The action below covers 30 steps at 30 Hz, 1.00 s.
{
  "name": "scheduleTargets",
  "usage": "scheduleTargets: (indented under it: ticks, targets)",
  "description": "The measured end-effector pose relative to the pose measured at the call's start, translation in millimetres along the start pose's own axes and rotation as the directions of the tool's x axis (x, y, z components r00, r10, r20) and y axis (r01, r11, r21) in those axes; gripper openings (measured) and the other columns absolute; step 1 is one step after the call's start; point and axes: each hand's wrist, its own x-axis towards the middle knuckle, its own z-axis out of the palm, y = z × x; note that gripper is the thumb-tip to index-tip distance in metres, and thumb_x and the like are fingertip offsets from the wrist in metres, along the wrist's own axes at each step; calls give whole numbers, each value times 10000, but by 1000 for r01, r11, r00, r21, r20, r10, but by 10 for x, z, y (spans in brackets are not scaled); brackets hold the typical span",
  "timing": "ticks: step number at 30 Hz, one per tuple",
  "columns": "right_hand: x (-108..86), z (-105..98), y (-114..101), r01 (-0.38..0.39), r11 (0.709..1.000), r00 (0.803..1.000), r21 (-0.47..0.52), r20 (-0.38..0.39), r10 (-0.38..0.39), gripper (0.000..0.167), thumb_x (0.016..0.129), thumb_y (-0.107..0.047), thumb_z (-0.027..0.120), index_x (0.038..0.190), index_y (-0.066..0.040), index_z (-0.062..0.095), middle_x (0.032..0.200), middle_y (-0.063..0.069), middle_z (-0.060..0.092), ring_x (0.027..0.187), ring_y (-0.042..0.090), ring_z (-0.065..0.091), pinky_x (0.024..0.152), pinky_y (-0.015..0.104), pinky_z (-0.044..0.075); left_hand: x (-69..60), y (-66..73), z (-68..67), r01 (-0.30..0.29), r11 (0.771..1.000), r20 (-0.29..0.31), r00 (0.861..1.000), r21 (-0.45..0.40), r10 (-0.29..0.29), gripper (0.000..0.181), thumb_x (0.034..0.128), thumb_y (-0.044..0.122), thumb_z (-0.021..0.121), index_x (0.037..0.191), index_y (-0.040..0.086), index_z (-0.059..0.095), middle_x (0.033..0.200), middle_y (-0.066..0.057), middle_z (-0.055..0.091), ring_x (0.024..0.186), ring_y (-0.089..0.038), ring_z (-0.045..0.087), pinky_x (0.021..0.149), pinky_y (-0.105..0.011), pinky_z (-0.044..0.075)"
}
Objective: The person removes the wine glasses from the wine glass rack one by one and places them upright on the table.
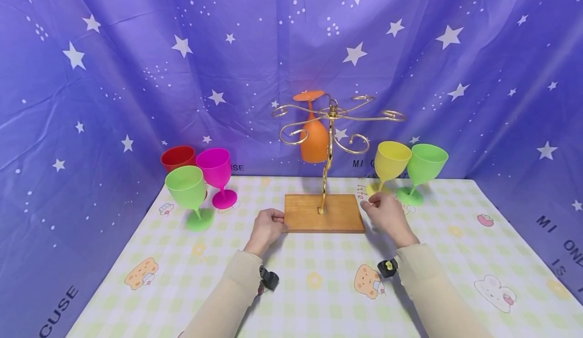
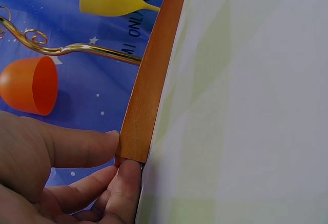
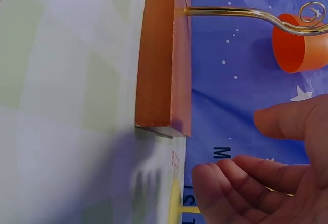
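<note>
A gold metal glass rack (image 1: 333, 113) with curled arms rises from a wooden base (image 1: 300, 214). From one arm hangs an orange goblet (image 1: 314, 140), upside down. My left hand (image 1: 267, 229) pinches the base's left end; in the left wrist view the thumb (image 2: 84, 147) lies against its corner and fingertips touch the end below. Just off the base's right end is my right hand (image 1: 389, 216), holding nothing, with thumb and fingers apart in the right wrist view. Close behind that hand a yellow goblet (image 1: 392, 160) stands upright, its foot partly hidden.
Beside the yellow goblet stands a green goblet (image 1: 426, 163). On the left are a magenta goblet (image 1: 215, 168), another green goblet (image 1: 186, 188) and a red goblet (image 1: 178, 156), partly hidden. A checked cloth (image 1: 314, 307) covers the table, and a starry blue curtain (image 1: 255, 65) encloses it.
</note>
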Motion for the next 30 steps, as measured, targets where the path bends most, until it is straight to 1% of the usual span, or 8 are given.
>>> scheduleTargets:
  ticks: [5, 10, 14, 16, 22, 25, 30]
  targets:
    - [-17, 26, 4, -68, 997, 996, 23, 50, 67, 404, 928, -307, 583, 1099, 59, 596, 977, 199, 636, 826, 286, 608, 753, 422, 484, 4, -4, 2, 8, 1000, -1, 1000, 4, -8, 253, 730, -53, 713, 971, 8, 666, 811, -43, 637, 721, -165, 565, 657, -284, 463]
    - [-28, 59, 1, -125, 991, 987, 57, 106, 118, 393, 930, -304, 581, 1111, 45, 583, 953, 165, 628, 762, 225, 607, 673, 339, 499, 4, -6, 2, 11, 1000, 2, 1000, -4, -11, 256, 731, -53, 715, 975, 6, 664, 817, -46, 638, 729, -170, 568, 663, -290, 465]
    - [-35, 86, -1, -169, 981, 978, 95, 140, 155, 386, 932, -277, 578, 1131, 53, 563, 920, 151, 620, 705, 201, 608, 621, 310, 511, 1, -7, 2, 13, 1000, 0, 1000, -8, -13, 258, 728, -52, 721, 973, 4, 663, 815, -48, 636, 728, -173, 566, 663, -288, 461]
    - [-39, 102, -1, -179, 978, 976, 109, 145, 163, 368, 932, -258, 576, 1127, 54, 562, 897, 145, 614, 682, 195, 604, 599, 305, 513, -1, -9, 3, 12, 1000, -1, 1000, -8, -12, 259, 727, -49, 725, 972, 4, 664, 814, -46, 636, 726, -172, 566, 659, -286, 458]
    - [-48, 151, 6, -165, 981, 980, 106, 131, 151, 285, 905, -209, 590, 1047, 38, 602, 863, 128, 624, 662, 181, 582, 563, 303, 488, 3, -9, 5, -8, 1000, -10, 1000, -5, 8, 257, 722, -59, 727, 965, -4, 665, 802, -50, 631, 710, -166, 568, 638, -274, 460]
    - [-54, 165, 5, -165, 982, 980, 96, 130, 152, 267, 900, -208, 599, 1019, 30, 612, 872, 129, 632, 665, 182, 585, 559, 301, 485, 6, -10, 3, -17, 1000, -12, 1000, -3, 16, 260, 718, -60, 728, 965, -9, 664, 800, -51, 629, 708, -165, 566, 637, -273, 461]
    - [-52, 183, -4, -187, 978, 976, 91, 135, 174, 266, 896, -214, 609, 1011, 25, 612, 910, 140, 634, 692, 194, 592, 574, 294, 491, 3, -13, -2, -19, 1000, -10, 1000, -8, 19, 273, 707, -68, 726, 967, -15, 662, 799, -53, 630, 708, -165, 565, 638, -272, 460]
